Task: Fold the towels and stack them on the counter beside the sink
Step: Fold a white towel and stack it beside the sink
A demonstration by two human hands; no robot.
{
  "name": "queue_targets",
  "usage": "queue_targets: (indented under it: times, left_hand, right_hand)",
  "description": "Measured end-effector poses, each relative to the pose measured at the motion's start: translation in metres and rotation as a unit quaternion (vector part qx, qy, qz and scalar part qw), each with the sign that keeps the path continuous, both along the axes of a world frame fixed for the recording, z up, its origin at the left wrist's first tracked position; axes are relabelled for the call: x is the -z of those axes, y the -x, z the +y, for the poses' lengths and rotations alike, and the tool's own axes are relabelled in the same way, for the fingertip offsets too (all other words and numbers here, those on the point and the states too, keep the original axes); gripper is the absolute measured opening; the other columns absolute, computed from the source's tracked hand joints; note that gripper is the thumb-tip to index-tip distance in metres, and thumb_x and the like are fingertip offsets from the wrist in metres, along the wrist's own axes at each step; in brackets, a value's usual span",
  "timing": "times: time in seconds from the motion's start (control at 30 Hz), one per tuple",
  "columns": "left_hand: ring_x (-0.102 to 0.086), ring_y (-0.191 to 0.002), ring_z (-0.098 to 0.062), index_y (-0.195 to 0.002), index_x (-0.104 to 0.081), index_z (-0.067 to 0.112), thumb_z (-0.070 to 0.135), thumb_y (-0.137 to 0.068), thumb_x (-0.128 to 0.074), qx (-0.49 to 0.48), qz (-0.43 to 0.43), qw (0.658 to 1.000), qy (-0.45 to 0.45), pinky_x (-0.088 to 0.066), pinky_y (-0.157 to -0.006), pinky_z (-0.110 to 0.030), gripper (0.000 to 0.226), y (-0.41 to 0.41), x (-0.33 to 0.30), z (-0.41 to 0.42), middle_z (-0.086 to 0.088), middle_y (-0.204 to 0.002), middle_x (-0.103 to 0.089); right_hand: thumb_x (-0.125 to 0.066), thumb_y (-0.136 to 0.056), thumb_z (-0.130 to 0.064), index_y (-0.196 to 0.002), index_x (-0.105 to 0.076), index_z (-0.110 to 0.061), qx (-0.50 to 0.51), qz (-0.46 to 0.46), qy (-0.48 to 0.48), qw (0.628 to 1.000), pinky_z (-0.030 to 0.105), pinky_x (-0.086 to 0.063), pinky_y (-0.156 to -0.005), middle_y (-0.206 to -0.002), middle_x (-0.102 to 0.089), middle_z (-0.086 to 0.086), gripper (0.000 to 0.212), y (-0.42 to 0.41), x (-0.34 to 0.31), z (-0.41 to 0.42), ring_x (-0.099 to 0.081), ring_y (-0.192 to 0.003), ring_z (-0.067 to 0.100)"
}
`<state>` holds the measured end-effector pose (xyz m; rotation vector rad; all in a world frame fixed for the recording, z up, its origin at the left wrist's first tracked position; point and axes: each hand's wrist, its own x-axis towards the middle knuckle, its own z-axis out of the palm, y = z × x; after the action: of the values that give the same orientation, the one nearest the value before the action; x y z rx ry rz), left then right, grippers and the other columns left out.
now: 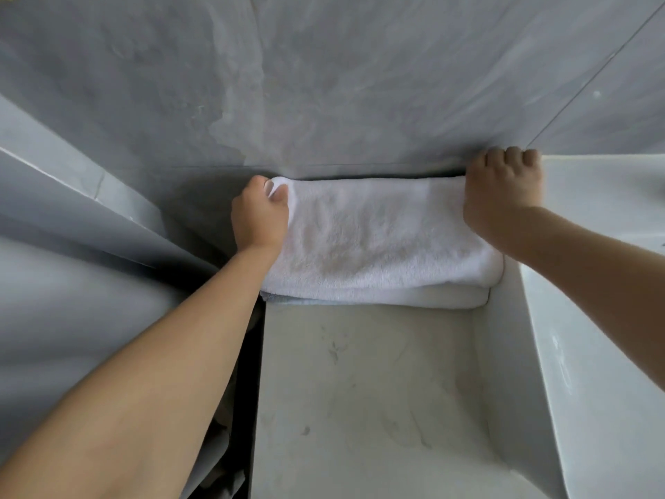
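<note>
Head view: pale marbled tabletop (360,390), faintly veined and smudged, running back to a grey stone-look wall (324,84) with one thin seam slanting across its upper right. To the right, just beside the tabletop, the white glossy sink (593,318), its outer wall rising above the surface. To the left, a grey angled panel (72,210) and a dark gap below the tabletop's edge.

At the far end of the tabletop, against the wall, a folded white towel (378,239) lying flat on top of another folded towel (449,298), only the lower one's front edge showing; right end of the stack touching the sink wall.

Left hand (259,214) at the top towel's far left corner, grip clamped on the cloth, thumb and fingers pinching the edge. Right hand (503,189) at the far right corner, fingers curled over the towel's end; fingertips hidden, so the hold only partly visible.
</note>
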<state>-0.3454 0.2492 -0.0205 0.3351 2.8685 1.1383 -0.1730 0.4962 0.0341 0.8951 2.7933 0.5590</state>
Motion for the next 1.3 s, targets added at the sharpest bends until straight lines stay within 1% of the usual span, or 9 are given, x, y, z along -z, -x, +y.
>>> queue_targets:
  times: [0.27,0.4,0.47,0.53,0.67,0.9,1.07,1.2,1.3]
  left_hand:
    - [-0.056,-0.092,-0.029,-0.104,-0.054,0.007,0.034,-0.098,-0.053,0.037,-0.054,0.998,0.024,-0.036,-0.065,-0.03,0.028,0.009,-0.012,-0.009,-0.007,-0.101,-0.061]
    - [-0.051,-0.069,-0.015,-0.097,-0.043,0.017,0.037,-0.087,-0.054,0.004,-0.145,0.987,0.068,-0.032,-0.053,-0.029,0.025,0.0,-0.017,-0.041,0.007,-0.081,-0.049]
    - [-0.043,-0.06,-0.016,-0.087,-0.039,0.018,0.036,-0.083,-0.054,-0.004,-0.18,0.981,0.072,-0.029,-0.051,-0.029,0.023,-0.016,-0.013,-0.058,0.007,-0.073,-0.043]
    - [-0.043,-0.061,-0.017,-0.085,-0.042,0.015,0.032,-0.083,-0.052,-0.003,-0.184,0.98,0.069,-0.032,-0.052,-0.03,0.02,-0.034,-0.009,-0.064,0.005,-0.073,-0.044]
    - [-0.054,-0.08,-0.028,-0.094,-0.049,0.01,0.028,-0.095,-0.043,0.025,-0.129,0.98,0.148,-0.048,-0.082,-0.046,0.019,-0.053,-0.014,-0.061,0.003,-0.079,-0.049]
    - [-0.055,-0.067,-0.027,-0.111,-0.047,0.007,0.026,-0.105,-0.039,0.076,0.042,0.968,0.235,-0.037,-0.075,-0.04,0.022,-0.052,-0.012,-0.054,-0.006,-0.076,-0.061]
    - [-0.052,-0.099,-0.038,-0.117,-0.049,0.008,0.016,-0.093,-0.054,0.047,0.12,0.959,0.253,-0.035,-0.083,-0.048,0.026,-0.066,-0.002,-0.054,-0.018,-0.11,-0.057]
    - [-0.041,-0.124,-0.036,-0.131,-0.05,0.012,0.024,-0.087,-0.061,0.189,0.226,0.932,0.213,-0.028,-0.105,-0.055,0.047,-0.076,-0.001,-0.036,-0.016,-0.139,-0.044]
    - [-0.02,-0.147,-0.032,-0.15,-0.035,0.021,0.037,-0.097,-0.048,0.281,0.134,0.921,0.233,-0.008,-0.118,-0.059,0.057,-0.084,0.003,-0.01,-0.01,-0.16,-0.023]
  right_hand:
    - [-0.052,-0.077,-0.009,-0.124,-0.04,-0.008,0.031,0.076,0.137,0.987,0.043,-0.033,-0.094,-0.127,-0.046,0.017,0.048,-0.023,0.007,-0.024,-0.049,-0.11,0.035]
    - [-0.064,-0.08,-0.023,-0.144,-0.035,-0.011,-0.129,0.113,0.104,0.98,0.05,-0.032,-0.1,-0.144,-0.032,0.019,0.072,-0.041,-0.002,-0.039,-0.04,-0.122,0.04]
    - [-0.055,-0.088,-0.043,-0.147,-0.032,-0.016,-0.218,0.02,0.127,0.968,0.049,-0.034,-0.102,-0.148,-0.033,0.015,0.069,-0.053,0.006,-0.061,-0.04,-0.127,0.036]
    - [-0.045,-0.091,-0.049,-0.154,-0.01,-0.024,-0.187,-0.077,0.183,0.962,0.048,-0.024,-0.113,-0.159,-0.01,0.01,0.076,-0.06,0.021,-0.073,-0.02,-0.143,0.031]
    - [-0.047,-0.092,-0.027,-0.15,0.023,-0.024,-0.086,-0.129,0.19,0.97,0.047,-0.001,-0.121,-0.158,0.024,0.012,0.092,-0.07,0.035,-0.069,0.011,-0.148,0.037]
    - [-0.038,-0.096,-0.017,-0.152,0.012,-0.008,-0.075,-0.156,0.128,0.977,0.044,-0.019,-0.118,-0.159,0.0,0.026,0.076,-0.075,0.026,-0.07,-0.013,-0.147,0.039]
    - [-0.042,-0.092,-0.019,-0.152,0.013,-0.007,-0.014,-0.192,0.228,0.954,0.049,-0.001,-0.12,-0.158,0.019,0.021,0.082,-0.061,0.016,-0.073,0.01,-0.148,0.037]
    - [-0.037,-0.092,-0.032,-0.155,0.001,-0.022,-0.04,0.026,0.301,0.952,0.05,0.003,-0.12,-0.162,0.015,0.005,0.074,-0.039,0.021,-0.072,0.009,-0.149,0.026]
    - [-0.023,-0.098,-0.051,-0.155,0.005,-0.031,-0.001,0.082,0.292,0.953,0.052,0.009,-0.118,-0.162,0.016,0.006,0.067,-0.016,0.041,-0.075,0.012,-0.149,0.03]
